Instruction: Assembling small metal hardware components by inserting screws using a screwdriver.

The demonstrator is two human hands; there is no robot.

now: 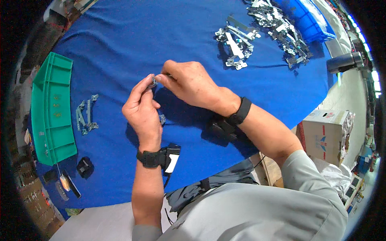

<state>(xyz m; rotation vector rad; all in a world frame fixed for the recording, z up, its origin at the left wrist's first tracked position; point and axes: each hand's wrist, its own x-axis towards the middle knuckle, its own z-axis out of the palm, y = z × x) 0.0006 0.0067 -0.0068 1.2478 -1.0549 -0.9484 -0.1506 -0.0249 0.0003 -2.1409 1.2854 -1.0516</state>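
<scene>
My left hand (pixel 141 110) is closed around a small grey metal bracket (pixel 162 119). One end of it shows beside the palm and the other at the fingertips; the palm hides its middle. My right hand (pixel 189 83) has its thumb and forefinger pinched together at the upper end, against the left fingertips. What exactly they grip there is too small to make out. Left of my hands, a few similar metal brackets (pixel 88 115) lie on the blue cloth (pixel 120 48).
A green plastic tray (pixel 55 108) stands at the left edge. Piles of metal hinge parts (pixel 237 42) lie at the far right, by a blue bin (pixel 309 20). A cardboard box (pixel 323 134) is beyond the right edge. Small black items (pixel 85 167) sit near left.
</scene>
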